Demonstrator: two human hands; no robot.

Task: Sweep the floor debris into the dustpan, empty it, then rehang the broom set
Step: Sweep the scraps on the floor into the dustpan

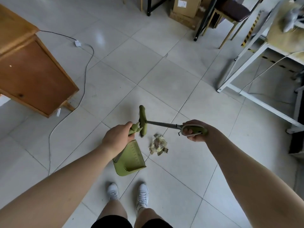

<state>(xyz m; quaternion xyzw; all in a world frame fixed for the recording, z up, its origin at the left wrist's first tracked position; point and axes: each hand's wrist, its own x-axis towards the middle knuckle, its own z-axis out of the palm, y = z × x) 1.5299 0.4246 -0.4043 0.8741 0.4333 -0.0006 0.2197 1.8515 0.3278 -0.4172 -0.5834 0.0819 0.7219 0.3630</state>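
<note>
My left hand (117,137) grips the green handle of the dustpan (130,157), which hangs over the tiled floor in front of my feet. My right hand (195,130) is closed around the green grip of the broom (162,125), whose grey shaft runs left to the green brush head (142,120), lifted off the floor beside my left hand. A small heap of crumpled clear and gold wrappers (158,146) lies on the tiles just right of the dustpan, below the broom shaft.
A wooden cabinet (31,74) stands at the left, with a cable (85,69) trailing across the floor beside it. A white metal frame table (256,89) fills the right. A chair (230,15) and cardboard boxes (185,9) sit at the back.
</note>
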